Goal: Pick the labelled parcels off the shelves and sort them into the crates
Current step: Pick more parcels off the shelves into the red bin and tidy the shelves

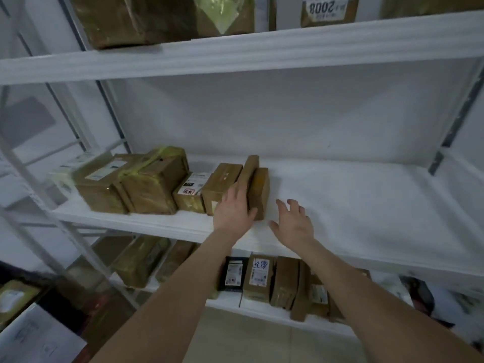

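On the white middle shelf [340,195] your right hand [294,221] hovers with fingers spread, holding nothing, beside your left hand [234,208], whose straight fingers lie on the thin brown parcel [250,171], standing on edge, long axis pointing to the back wall [262,113].

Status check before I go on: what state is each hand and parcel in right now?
left hand: fingers straight on the thin parcel, thumb against the end parcel.
right hand: open, fingers spread, holding nothing.
thin parcel: on edge, on the middle shelf.
end parcel: also there, not lifted.
taped parcel: sealed with yellow tape, untouched.
lower row: parcels standing on edge.
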{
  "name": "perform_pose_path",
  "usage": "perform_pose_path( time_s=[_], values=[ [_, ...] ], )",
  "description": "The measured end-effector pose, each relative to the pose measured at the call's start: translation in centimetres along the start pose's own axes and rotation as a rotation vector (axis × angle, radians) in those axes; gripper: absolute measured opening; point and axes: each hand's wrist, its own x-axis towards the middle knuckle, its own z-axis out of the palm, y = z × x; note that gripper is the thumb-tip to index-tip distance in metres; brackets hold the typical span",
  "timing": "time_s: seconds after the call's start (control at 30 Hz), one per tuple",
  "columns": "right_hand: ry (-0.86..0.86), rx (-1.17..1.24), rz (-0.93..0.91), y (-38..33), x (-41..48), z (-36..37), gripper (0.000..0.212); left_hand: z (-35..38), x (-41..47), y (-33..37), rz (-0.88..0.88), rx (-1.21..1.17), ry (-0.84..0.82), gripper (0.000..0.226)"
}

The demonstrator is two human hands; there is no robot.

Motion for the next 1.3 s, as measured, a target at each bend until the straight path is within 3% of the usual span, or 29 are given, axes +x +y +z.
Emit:
perform_pose_path(
  time_s=[0.17, 0.33, 0.47, 0.57, 0.73, 0.8, 0.9, 0.97, 1.07, 1.3],
  values=[
    [-0.075, 0.103, 0.007, -1.8, 7.2, 0.0, 0.056, 0.8, 6.8, -1.6, -0.115, -0.069, -0.100, 0.066],
    [-0.185, 0.249, 0.026, -3.0, 11.3, 1.2, 0.041, 1.7, 9.6, -2.4, -0.154, -0.090, -0.182, 0.043],
    [-0.121, 0.401, 0.143, -1.6, 11.8, 1.3, 0.038, 2.0, 10.4, -1.6, -0.143, -0.135, -0.199, 0.034],
    [-0.044, 0.539, 0.287, 0.5, 11.7, 0.4, 0.044, 2.2, 10.4, -0.1, -0.105, -0.164, -0.219, 0.044],
    [0.002, 0.570, 0.500, 4.6, 10.8, -1.0, 0.055, 3.0, 10.4, 2.4, -0.094, -0.224, -0.256, 0.060],
    [0.077, 0.677, 0.559, 6.3, 10.2, -1.5, 0.051, 3.3, 10.6, 2.9, -0.125, -0.263, -0.238, 0.058],
    [0.233, 0.916, 0.634, 9.0, 9.4, -2.0, 0.063, 3.9, 10.7, 3.4, -0.175, -0.346, -0.201, 0.052],
    [0.290, 1.141, 0.657, 10.3, 8.9, -2.4, 0.056, 4.2, 10.8, 3.9, -0.203, -0.400, -0.197, 0.048],
    [0.276, 1.442, 0.660, 11.6, 8.0, -3.5, 0.031, 4.7, 10.8, 4.5, -0.257, -0.517, -0.230, 0.047],
    [0.126, 1.624, 0.616, 13.0, 6.7, -4.2, 0.038, 7.6, 9.1, 4.6, -0.406, -0.612, -0.387, 0.052]
  ],
)
